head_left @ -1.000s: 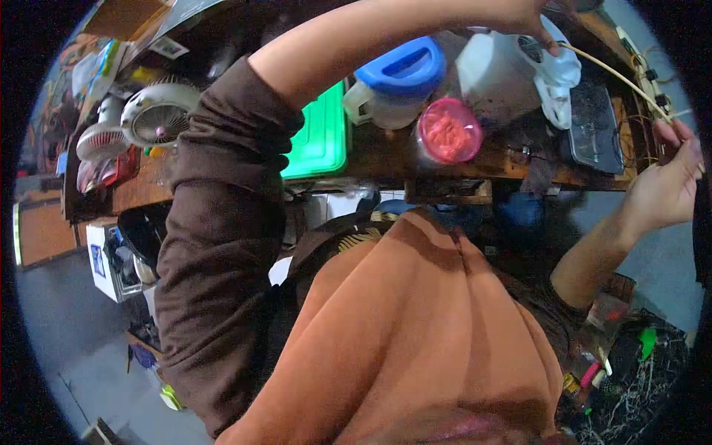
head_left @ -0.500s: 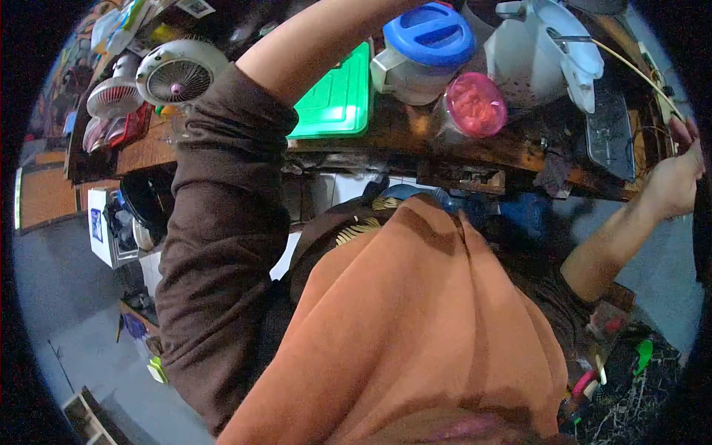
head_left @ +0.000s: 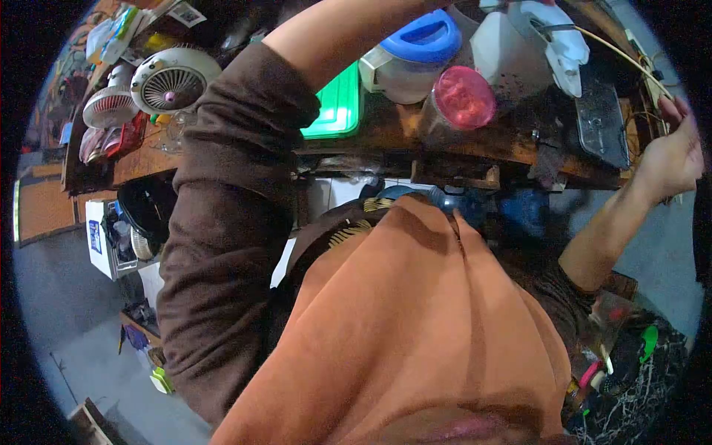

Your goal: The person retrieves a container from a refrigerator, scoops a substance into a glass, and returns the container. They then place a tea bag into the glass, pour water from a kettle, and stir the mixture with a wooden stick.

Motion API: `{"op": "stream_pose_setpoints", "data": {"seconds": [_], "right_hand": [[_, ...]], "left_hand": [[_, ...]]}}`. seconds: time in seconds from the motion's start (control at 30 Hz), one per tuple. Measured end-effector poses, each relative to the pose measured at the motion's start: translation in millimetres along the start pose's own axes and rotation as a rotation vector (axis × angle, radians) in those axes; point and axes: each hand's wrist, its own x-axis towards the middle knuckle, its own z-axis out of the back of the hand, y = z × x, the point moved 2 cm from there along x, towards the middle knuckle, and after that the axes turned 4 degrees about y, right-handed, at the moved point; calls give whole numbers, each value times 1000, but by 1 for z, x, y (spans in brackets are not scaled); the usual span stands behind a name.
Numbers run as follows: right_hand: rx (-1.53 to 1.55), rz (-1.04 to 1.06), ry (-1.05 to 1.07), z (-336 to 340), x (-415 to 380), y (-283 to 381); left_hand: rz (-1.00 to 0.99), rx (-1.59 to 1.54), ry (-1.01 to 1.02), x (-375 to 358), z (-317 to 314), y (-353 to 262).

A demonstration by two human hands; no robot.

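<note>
Up at the far right, a thin tan cord runs from a white appliance on the tabletop to the right hand, which pinches its end. The left hand is out of view past the top edge, so its grip can't be told. Keeping the cord taut, clear of the pink-lidded jar, seems wise.

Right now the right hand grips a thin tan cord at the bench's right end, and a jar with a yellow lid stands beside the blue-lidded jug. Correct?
Not quite. The head view shows the jar's lid is pink, not yellow. The rest holds: the right hand grips the thin tan cord at the right end of the bench, and the jar stands beside the blue-lidded jug.
</note>
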Motion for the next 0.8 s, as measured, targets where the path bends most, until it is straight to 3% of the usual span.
{"op": "stream_pose_setpoints", "data": {"seconds": [0.33,0.8], "right_hand": [[-274,-164,-96,2,6,11],[-568,-398,-195,6,3,49]], "left_hand": [[-14,80,192,19,-9,-18],[-160,-63,49,16,-12,-15]]}}
